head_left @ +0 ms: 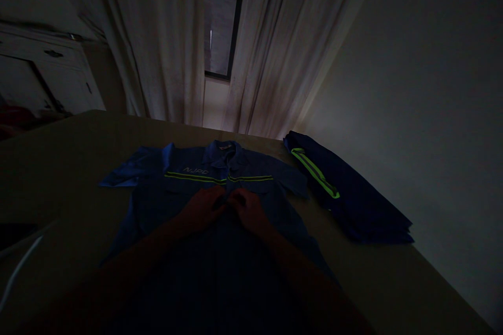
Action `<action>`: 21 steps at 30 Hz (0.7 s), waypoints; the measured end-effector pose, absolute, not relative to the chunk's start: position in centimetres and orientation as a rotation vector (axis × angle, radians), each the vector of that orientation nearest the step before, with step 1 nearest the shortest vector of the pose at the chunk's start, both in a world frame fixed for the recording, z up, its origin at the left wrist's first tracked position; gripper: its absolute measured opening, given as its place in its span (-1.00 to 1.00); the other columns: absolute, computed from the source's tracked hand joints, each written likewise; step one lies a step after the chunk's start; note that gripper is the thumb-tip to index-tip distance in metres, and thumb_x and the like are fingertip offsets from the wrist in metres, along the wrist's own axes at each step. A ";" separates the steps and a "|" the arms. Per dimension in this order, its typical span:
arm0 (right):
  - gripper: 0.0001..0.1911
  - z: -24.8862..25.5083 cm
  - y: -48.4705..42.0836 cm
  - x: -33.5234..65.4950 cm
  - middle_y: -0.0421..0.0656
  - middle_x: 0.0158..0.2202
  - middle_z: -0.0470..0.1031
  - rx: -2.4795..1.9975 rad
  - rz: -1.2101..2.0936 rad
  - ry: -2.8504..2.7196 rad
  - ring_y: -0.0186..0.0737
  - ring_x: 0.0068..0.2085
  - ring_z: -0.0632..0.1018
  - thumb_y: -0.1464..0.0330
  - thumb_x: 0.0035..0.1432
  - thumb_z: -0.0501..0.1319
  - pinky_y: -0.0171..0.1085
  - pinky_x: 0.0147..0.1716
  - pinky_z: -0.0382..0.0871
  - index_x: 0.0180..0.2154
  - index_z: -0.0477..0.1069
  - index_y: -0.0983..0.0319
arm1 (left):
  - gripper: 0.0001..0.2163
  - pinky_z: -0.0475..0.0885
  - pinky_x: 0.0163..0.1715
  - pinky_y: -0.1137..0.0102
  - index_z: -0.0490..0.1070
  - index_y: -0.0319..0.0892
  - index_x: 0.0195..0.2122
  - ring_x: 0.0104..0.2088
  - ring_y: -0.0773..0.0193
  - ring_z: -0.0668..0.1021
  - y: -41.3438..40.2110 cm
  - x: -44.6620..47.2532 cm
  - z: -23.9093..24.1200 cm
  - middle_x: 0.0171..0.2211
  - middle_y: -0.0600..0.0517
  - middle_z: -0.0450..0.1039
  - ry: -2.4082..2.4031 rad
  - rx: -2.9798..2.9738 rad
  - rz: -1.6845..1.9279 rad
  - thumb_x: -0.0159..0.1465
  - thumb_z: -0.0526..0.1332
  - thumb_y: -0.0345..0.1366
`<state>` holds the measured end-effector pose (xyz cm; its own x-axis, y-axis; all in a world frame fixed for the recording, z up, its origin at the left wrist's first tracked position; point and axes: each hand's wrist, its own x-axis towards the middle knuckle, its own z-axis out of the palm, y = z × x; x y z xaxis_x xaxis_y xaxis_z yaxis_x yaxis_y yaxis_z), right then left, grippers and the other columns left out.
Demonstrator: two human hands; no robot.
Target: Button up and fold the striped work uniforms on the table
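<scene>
A blue short-sleeved work shirt (pixel 251 178) with a yellow-green reflective chest stripe lies flat, front up, on the table (pixel 66 167). My left hand (pixel 202 209) and my right hand (pixel 249 210) meet at the shirt's front placket just below the stripe. The fingers of both are curled and pinched on the placket fabric. The room is dim, so whether a button sits between the fingers is hidden.
A stack of folded dark blue garments (pixel 349 199) with a yellow-green stripe lies to the right of the shirt. Pale curtains (pixel 165 36) and a window stand behind the table. A white cabinet (pixel 43 73) is at the far left. A pale object (pixel 19 261) lies at the table's left edge.
</scene>
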<state>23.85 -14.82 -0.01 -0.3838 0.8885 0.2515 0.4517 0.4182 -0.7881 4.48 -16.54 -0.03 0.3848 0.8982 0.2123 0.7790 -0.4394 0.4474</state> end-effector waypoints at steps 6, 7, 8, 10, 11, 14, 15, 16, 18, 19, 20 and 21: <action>-0.88 0.2 -14.7 23.8 -0.19 -0.28 0.60 -1.145 0.830 -1.962 -0.20 -0.23 0.58 0.39 0.31 0.23 -0.28 -0.19 0.35 -0.26 0.55 0.20 | -0.92 0.34 -0.18 0.30 0.36 -0.11 -0.19 -0.22 0.15 0.53 -16.7 4.3 -0.3 -0.23 0.01 0.47 1.450 2.404 0.672 0.38 0.13 -0.25; -0.88 0.2 -14.7 23.8 -0.19 -0.28 0.59 -1.144 0.831 -1.952 -0.20 -0.23 0.57 0.38 0.32 0.22 -0.27 -0.20 0.35 -0.26 0.55 0.20 | -0.90 0.34 -0.18 0.30 0.36 -0.11 -0.19 -0.21 0.14 0.53 -16.7 4.3 -0.4 -0.23 0.00 0.48 1.445 2.404 0.684 0.39 0.13 -0.24; -0.87 0.2 -14.7 23.9 -0.20 -0.28 0.59 -1.140 0.828 -1.946 -0.20 -0.24 0.57 0.37 0.32 0.21 -0.27 -0.19 0.35 -0.25 0.55 0.20 | -0.89 0.35 -0.17 0.29 0.36 -0.11 -0.19 -0.21 0.14 0.54 -16.7 4.3 -0.4 -0.23 0.00 0.48 1.441 2.405 0.698 0.40 0.12 -0.23; -0.84 0.2 -14.7 23.9 -0.20 -0.29 0.59 -1.132 0.813 -1.946 -0.21 -0.24 0.57 0.36 0.34 0.19 -0.27 -0.19 0.35 -0.26 0.55 0.19 | -0.88 0.36 -0.16 0.28 0.37 -0.11 -0.17 -0.20 0.13 0.54 -16.8 4.3 -0.4 -0.22 -0.01 0.48 1.434 2.411 0.720 0.41 0.11 -0.22; -0.83 0.1 -14.6 23.9 -0.20 -0.29 0.59 -1.125 0.804 -1.950 -0.21 -0.24 0.57 0.35 0.34 0.19 -0.27 -0.19 0.35 -0.26 0.55 0.18 | -0.87 0.37 -0.16 0.27 0.37 -0.11 -0.17 -0.20 0.13 0.55 -16.7 4.3 -0.4 -0.22 -0.01 0.48 1.434 2.413 0.732 0.42 0.08 -0.22; -0.83 0.0 -14.6 24.0 -0.19 -0.29 0.59 -1.093 0.780 -1.976 -0.21 -0.24 0.57 0.34 0.33 0.19 -0.27 -0.20 0.36 -0.27 0.55 0.18 | -0.77 0.40 -0.14 0.25 0.39 -0.13 -0.19 -0.22 0.14 0.56 -16.6 4.4 -0.5 -0.24 -0.03 0.50 1.432 2.390 0.750 0.46 -0.04 -0.26; -0.84 -0.1 -14.6 24.1 -0.19 -0.28 0.58 -1.077 0.760 -1.987 -0.20 -0.24 0.57 0.35 0.33 0.19 -0.26 -0.19 0.37 -0.26 0.55 0.18 | -0.76 0.41 -0.11 0.24 0.40 -0.14 -0.18 -0.20 0.13 0.56 -16.5 4.4 -0.5 -0.22 -0.05 0.51 1.455 2.372 0.779 0.47 -0.06 -0.28; -0.85 -0.2 -14.6 24.1 -0.17 -0.27 0.58 -1.062 0.727 -1.993 -0.20 -0.22 0.57 0.36 0.32 0.19 -0.25 -0.17 0.38 -0.25 0.54 0.19 | -0.76 0.42 -0.07 0.22 0.40 -0.15 -0.12 -0.14 0.11 0.56 -16.4 4.4 -0.6 -0.17 -0.08 0.52 1.492 2.355 0.828 0.46 -0.05 -0.30; -0.84 -0.3 -14.6 24.1 -0.12 -0.18 0.57 -1.048 0.616 -1.996 -0.17 -0.13 0.56 0.40 0.29 0.17 -0.22 -0.07 0.39 -0.16 0.53 0.20 | -0.71 0.38 0.06 0.17 0.36 -0.16 0.09 0.05 0.08 0.51 -16.3 4.3 -0.7 0.03 -0.13 0.49 1.571 2.363 0.931 0.41 0.01 -0.36; -0.79 -0.4 -14.7 24.1 -0.09 -0.11 0.57 -1.057 0.543 -2.000 -0.14 -0.06 0.55 0.42 0.28 0.17 -0.19 0.00 0.38 -0.09 0.52 0.21 | -0.62 0.34 0.13 0.15 0.31 -0.13 0.19 0.14 0.07 0.46 -16.3 4.3 -0.8 0.15 -0.12 0.43 1.594 2.403 0.950 0.37 0.03 -0.41; -0.74 -0.5 -14.8 24.1 -0.06 -0.05 0.55 -1.079 0.468 -2.014 -0.12 0.01 0.52 0.43 0.27 0.16 -0.16 0.06 0.35 -0.03 0.49 0.21 | -0.53 0.30 0.18 0.12 0.27 -0.06 0.26 0.22 0.07 0.40 -16.3 4.2 -0.9 0.24 -0.08 0.37 1.594 2.465 0.930 0.34 0.04 -0.46; -0.69 -0.5 -15.0 24.0 -0.04 0.02 0.53 -1.112 0.398 -2.041 -0.09 0.07 0.49 0.43 0.27 0.15 -0.12 0.12 0.31 0.03 0.47 0.21 | -0.49 0.27 0.21 0.10 0.28 0.00 0.27 0.26 0.07 0.37 -16.3 4.2 -1.0 0.29 -0.03 0.33 1.584 2.527 0.877 0.32 0.04 -0.49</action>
